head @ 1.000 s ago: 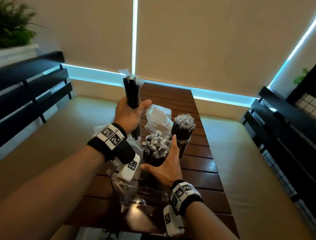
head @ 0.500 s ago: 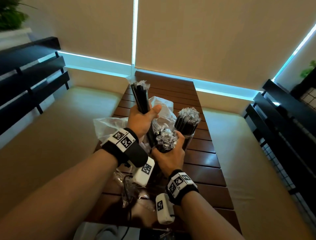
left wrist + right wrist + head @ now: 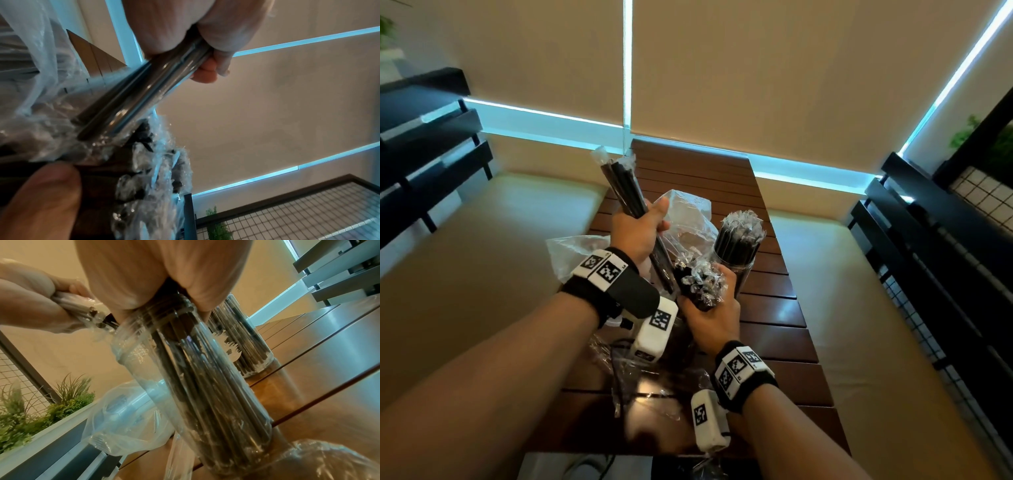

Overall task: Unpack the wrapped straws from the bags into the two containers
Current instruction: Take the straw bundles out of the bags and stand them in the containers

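My left hand [image 3: 640,233] grips a small bundle of black wrapped straws [image 3: 619,185], tilted, its lower ends down at the mouth of the near clear container [image 3: 205,378]. My right hand [image 3: 712,315] is curled round the wrapped straws [image 3: 700,281] that stick out of that container, holding them together. Behind it on the table stands the far container [image 3: 738,246], packed with straws. In the left wrist view the bundle [image 3: 139,91] runs from my fingers down into the crinkled wrapper tops [image 3: 148,162]. The near container's body is hidden behind my hands in the head view.
Emptied clear plastic bags lie on the slatted wooden table [image 3: 774,318]: one behind my left hand [image 3: 688,212], one at the left [image 3: 575,250], one near me [image 3: 654,383]. Cushioned benches flank the table. Black rails and a wire grid [image 3: 979,192] stand at the sides.
My left hand has brought the raised bundle down and tilted it toward the near container. My right hand, first open beside the standing straws, has closed round them.
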The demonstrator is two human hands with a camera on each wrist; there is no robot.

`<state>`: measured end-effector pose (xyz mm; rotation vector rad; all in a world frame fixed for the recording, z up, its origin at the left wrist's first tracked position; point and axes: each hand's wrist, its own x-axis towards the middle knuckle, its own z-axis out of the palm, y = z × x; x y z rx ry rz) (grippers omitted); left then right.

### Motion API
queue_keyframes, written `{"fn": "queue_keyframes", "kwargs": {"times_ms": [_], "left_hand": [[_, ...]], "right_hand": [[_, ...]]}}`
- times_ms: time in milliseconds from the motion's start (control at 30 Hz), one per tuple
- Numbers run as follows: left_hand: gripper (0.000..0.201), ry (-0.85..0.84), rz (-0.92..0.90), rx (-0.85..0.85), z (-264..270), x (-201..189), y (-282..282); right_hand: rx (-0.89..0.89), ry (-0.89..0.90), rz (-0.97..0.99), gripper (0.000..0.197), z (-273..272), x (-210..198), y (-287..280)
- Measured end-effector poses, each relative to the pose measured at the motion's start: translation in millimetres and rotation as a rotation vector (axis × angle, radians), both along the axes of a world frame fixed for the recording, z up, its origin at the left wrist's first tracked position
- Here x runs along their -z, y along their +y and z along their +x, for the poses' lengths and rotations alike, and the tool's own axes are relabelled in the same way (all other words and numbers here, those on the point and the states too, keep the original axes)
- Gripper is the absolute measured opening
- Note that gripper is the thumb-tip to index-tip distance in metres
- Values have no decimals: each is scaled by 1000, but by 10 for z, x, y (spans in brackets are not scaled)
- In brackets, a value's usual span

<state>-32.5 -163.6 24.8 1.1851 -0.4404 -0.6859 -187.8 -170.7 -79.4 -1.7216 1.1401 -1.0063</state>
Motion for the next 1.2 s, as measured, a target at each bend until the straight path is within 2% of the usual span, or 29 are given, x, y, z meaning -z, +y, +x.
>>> {"fn": "queue_keyframes", "kwargs": {"times_ms": [167, 367, 433, 500, 600, 700, 800, 933, 1000, 1067, 1100, 1200], "left_hand": [[23, 115, 37, -65, 54, 149, -12], [25, 139, 111, -143, -83, 293, -52], [24, 129, 107, -167, -114, 284, -62], [23, 92, 110, -174, -160, 315, -45], [21, -47, 97, -108, -237, 390, 9], [28, -299, 130, 58, -300, 512, 70], [40, -481, 151, 196, -363, 768, 118], [53, -518, 89, 341, -332, 778, 172], [50, -495, 63, 434, -257, 671, 192], [42, -532, 81, 439, -187, 509, 195], [46, -603, 101, 392, -163, 419, 179], [83, -982, -5, 209, -148, 63, 126]], "right_hand": [[-68, -19, 2, 73, 3, 7, 5], [-199, -24, 32, 101, -74, 45, -3], [-184, -20, 26, 108, -69, 42, 11], [-116, -6, -5, 102, -43, 43, 29], [-58, 5, -39, 83, -29, 57, 29], [-57, 14, -57, 80, -40, 60, 2], [-51, -1, -37, 76, -67, 49, 12], [-53, 7, -15, 74, -71, 70, 10], [-43, 22, 0, 75, -49, 74, -4], [-41, 38, 7, 76, -43, 75, -20], [-45, 50, 7, 77, -50, 68, -21], [-61, 47, 22, 78, -69, 38, -19]]}}
